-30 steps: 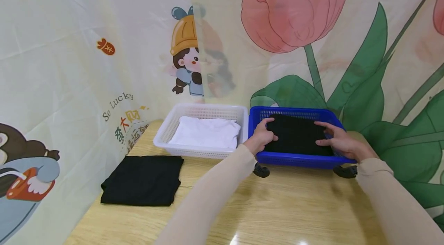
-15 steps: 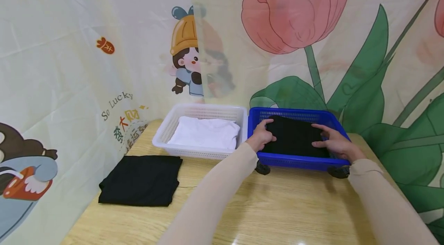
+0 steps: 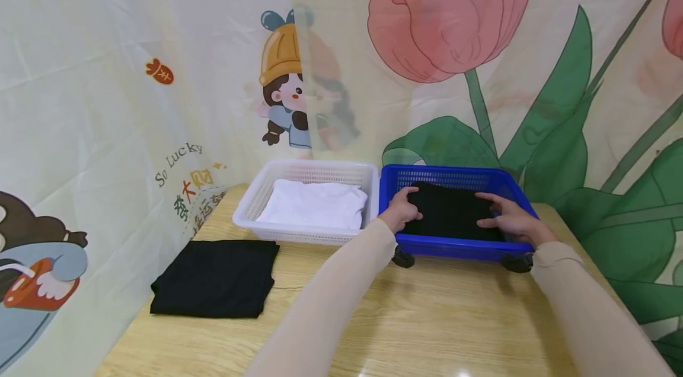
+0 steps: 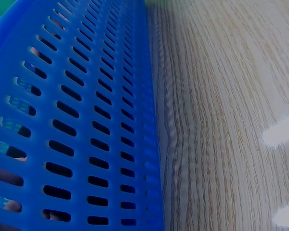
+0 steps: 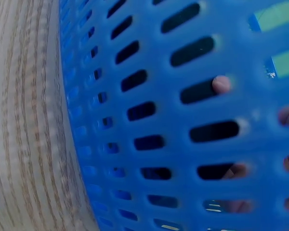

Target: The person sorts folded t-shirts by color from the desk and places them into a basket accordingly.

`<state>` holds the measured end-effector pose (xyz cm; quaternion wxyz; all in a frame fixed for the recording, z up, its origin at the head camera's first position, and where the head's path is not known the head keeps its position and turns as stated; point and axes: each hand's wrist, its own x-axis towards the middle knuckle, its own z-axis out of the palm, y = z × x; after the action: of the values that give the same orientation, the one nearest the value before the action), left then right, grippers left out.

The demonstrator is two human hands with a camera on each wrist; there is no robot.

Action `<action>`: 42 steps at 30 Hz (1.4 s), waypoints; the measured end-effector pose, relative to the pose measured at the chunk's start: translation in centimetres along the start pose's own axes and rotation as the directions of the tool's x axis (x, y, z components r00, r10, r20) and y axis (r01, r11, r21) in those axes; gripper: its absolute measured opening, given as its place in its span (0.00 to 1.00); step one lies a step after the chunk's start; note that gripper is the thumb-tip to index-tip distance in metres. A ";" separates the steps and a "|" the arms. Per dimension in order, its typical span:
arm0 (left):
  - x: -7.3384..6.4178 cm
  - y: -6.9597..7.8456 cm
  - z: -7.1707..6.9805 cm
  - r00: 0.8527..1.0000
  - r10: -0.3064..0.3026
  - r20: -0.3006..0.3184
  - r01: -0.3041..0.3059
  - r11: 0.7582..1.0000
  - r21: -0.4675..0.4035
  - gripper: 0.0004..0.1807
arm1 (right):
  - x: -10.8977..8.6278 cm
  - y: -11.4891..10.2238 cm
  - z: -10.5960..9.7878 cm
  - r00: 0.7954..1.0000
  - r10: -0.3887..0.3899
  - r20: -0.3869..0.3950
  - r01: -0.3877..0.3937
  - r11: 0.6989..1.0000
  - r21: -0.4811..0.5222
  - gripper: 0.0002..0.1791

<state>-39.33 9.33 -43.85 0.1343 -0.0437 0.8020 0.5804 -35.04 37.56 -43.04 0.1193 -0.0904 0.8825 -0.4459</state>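
A folded black garment (image 3: 448, 211) lies inside the blue basket (image 3: 459, 246). My left hand (image 3: 401, 210) grips its left side, index finger and thumb showing at the edge. At the opposite side my right hand (image 3: 509, 217) holds the garment, its index finger and thumb over the cloth and the other fingers mostly hidden. In the left wrist view the slotted wall of the blue basket (image 4: 82, 130) fills the left half. Fingertips (image 5: 221, 84) show through the slots in the right wrist view.
A white basket (image 3: 245, 220) with a folded white garment (image 3: 315, 205) stands against the blue basket's left side. Another folded black garment (image 3: 213, 278) lies on the wooden table (image 3: 437, 318) at front left. A printed curtain (image 3: 341, 69) hangs close behind the baskets.
My right hand has moved slightly left, and the right side of the black garment has shifted left with it. My left hand keeps nearly the same place.
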 end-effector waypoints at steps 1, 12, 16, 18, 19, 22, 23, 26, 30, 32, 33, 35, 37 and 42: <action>0.0 0.0 0.0 1.000 -0.003 0.003 0.003 1.000 0.008 0.46 | 0.0 -0.1 0.0 1.000 -0.002 -0.003 0.002 1.000 -0.008 0.51; -1.7 0.2 -1.0 0.999 -0.023 0.029 0.023 0.999 0.029 0.41 | 0.1 -0.5 0.2 1.000 0.008 0.020 -0.007 0.998 -0.057 0.48; -2.0 0.2 -1.2 0.999 0.004 0.049 -0.006 0.999 0.039 0.40 | -0.1 -0.5 -0.2 0.999 0.021 0.028 -0.019 0.998 -0.058 0.47; -2.1 0.5 -1.3 0.998 0.003 0.068 -0.007 0.998 0.061 0.40 | -0.3 -0.7 -0.5 0.998 0.035 0.048 -0.033 0.999 -0.042 0.47; -2.1 0.7 -1.4 0.997 0.002 0.081 -0.008 0.997 0.073 0.41 | -0.4 -0.8 -0.7 0.997 0.044 0.061 -0.042 0.999 -0.030 0.46; -2.1 1.4 -1.7 0.992 -0.007 0.128 -0.009 0.992 0.128 0.42 | -1.1 -1.7 -1.3 0.994 0.064 0.092 -0.063 0.998 -0.013 0.45; -2.2 1.7 -1.9 0.988 -0.004 0.154 -0.019 0.989 0.146 0.42 | -1.4 -2.1 -1.5 0.993 0.068 0.101 -0.068 0.998 -0.003 0.44; -2.9 2.7 -2.9 0.973 0.016 0.230 -0.061 0.980 0.191 0.43 | -2.4 -3.6 -2.1 0.992 0.060 0.114 -0.061 0.998 -0.002 0.44; -4.7 4.2 -5.3 0.937 0.097 0.334 -0.169 0.967 0.192 0.43 | -3.7 -5.8 -2.7 0.993 0.022 0.113 -0.020 1.000 -0.018 0.44; -5.6 4.8 -7.0 0.910 0.145 0.387 -0.223 0.961 0.165 0.42 | -4.3 -6.8 -2.9 0.995 -0.001 0.102 0.004 1.000 -0.030 0.44; -6.0 5.0 -7.9 0.898 0.166 0.407 -0.246 0.957 0.152 0.41 | -4.6 -7.4 -3.0 0.995 -0.012 0.096 0.015 0.999 -0.034 0.44; -7.0 5.4 -9.8 0.871 0.202 0.447 -0.281 0.952 0.118 0.41 | -5.4 -8.4 -3.1 0.996 -0.032 0.085 0.036 0.999 -0.041 0.44; -7.9 5.5 -11.7 0.853 0.234 0.466 -0.309 0.947 0.090 0.40 | -6.2 -9.4 -3.1 0.996 -0.051 0.070 0.055 0.997 -0.049 0.43; -10.4 5.0 -16.8 0.838 0.284 0.466 -0.367 0.925 0.096 0.35 | -8.5 -11.6 -2.6 0.994 -0.101 0.030 0.103 0.992 -0.067 0.42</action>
<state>-33.21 -5.74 -31.58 0.2160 0.2394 0.7951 0.5137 -27.04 35.09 -31.07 0.1049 -0.1454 0.8897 -0.4199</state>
